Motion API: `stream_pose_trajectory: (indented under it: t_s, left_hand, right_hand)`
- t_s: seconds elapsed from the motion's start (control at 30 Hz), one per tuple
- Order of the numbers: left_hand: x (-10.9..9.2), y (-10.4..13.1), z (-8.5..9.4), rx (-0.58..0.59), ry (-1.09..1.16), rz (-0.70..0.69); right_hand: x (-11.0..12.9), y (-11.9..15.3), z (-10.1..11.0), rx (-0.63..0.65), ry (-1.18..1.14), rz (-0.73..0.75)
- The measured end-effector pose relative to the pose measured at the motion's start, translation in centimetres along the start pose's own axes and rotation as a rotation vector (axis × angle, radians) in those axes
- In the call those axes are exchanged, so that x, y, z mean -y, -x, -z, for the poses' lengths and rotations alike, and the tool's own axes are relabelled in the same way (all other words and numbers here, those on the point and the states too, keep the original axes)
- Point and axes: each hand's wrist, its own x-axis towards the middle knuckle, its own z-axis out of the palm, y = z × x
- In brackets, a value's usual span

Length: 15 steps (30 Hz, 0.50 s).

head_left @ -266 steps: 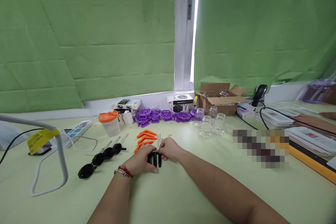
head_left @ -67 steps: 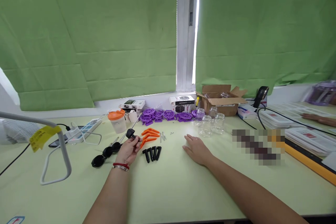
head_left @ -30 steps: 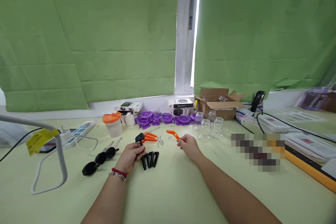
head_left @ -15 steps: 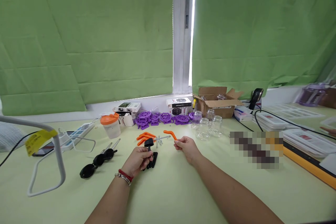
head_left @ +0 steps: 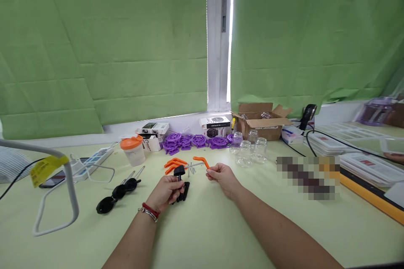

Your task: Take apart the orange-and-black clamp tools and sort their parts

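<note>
My left hand (head_left: pixel 168 193) is closed around a black part with a round knob (head_left: pixel 179 171) on top, from which a thin metal rod (head_left: pixel 194 164) points right. Between the fingertips of my right hand (head_left: pixel 222 176) is the lower end of a bent orange piece (head_left: pixel 202 160), its middle by the rod's tip; whether they touch I cannot tell. More orange pieces (head_left: pixel 175 162) lie behind my left hand, beside several screws (head_left: pixel 191 169). Black sticks (head_left: pixel 186 191) rest on the table just right of my left fingers.
Purple parts (head_left: pixel 198 141) line the back, with glass jars (head_left: pixel 245 153) and a cardboard box (head_left: pixel 261 128) to their right. An orange-lidded cup (head_left: pixel 132 151), black round parts with rods (head_left: pixel 119 192) and a white wire frame (head_left: pixel 74 201) stand left. A person's hand (head_left: pixel 396 157) shows far right.
My right hand has moved slightly left with the orange piece, bringing it up to the rod's tip. My left hand has hardly moved.
</note>
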Motion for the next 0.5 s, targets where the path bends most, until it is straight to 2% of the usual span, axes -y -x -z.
stream_pose_trajectory:
  t_s: [0.23,0.5]
  left_hand:
    - [0.1,-0.2,0.3,0.004,-0.029,0.002]
    - [-0.2,0.5,-0.4,0.05,-0.107,0.013]
  right_hand:
    - [0.6,0.3,0.1,0.068,-0.006,-0.026]
    - [1.3,1.4,-0.1,0.3,0.057,-0.08]
